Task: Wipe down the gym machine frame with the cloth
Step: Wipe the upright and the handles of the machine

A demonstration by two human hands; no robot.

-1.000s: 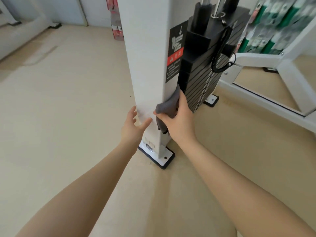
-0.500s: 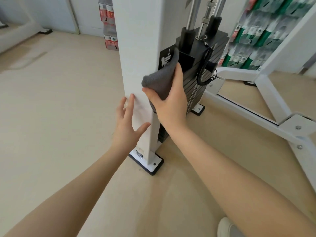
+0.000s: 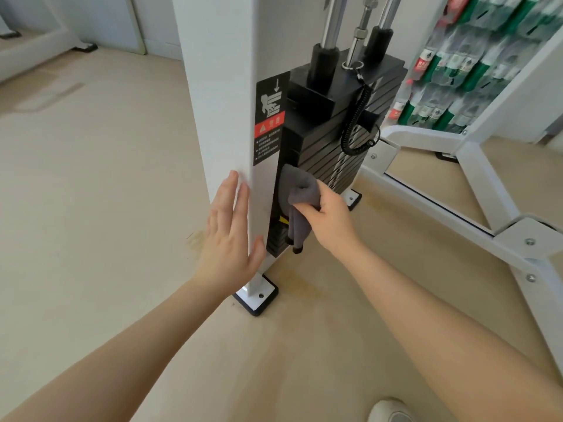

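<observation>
Beige, matte flooring [image 3: 91, 208] with faint yellowish scuffs spreads under both of my arms. Straight ahead of my hands stands the machine frame's white upright post [image 3: 225, 102], a smooth, square-edged painted column bolted to a flat foot plate [image 3: 257, 295] with a black rim just below my left wrist. My left hand [image 3: 228, 236] lies flat on the post's left face, fingers straight and together, thumb spread around the corner edge; it holds nothing. My right hand [image 3: 327, 217] pinches the grey cloth [image 3: 297, 202], a soft, napped fabric bunched over my fingertips, one fold trailing down toward the floor. The cloth sits just right of the post, against the lower side of the black weight stack [image 3: 332, 141], whose flat plates form fine horizontal ridges. Above my right hand, a black and red warning sticker [image 3: 269, 117] runs down the post's inner face, and a coiled black cord [image 3: 358, 123] hangs off the stack. Chrome guide rods [image 3: 332, 16] rise from rubbery black sleeves. Further right of my right hand, angled white frame beams [image 3: 487, 190] with bolt heads cross the floor, with blurred green and white bottles [image 3: 466, 62] behind them.
</observation>
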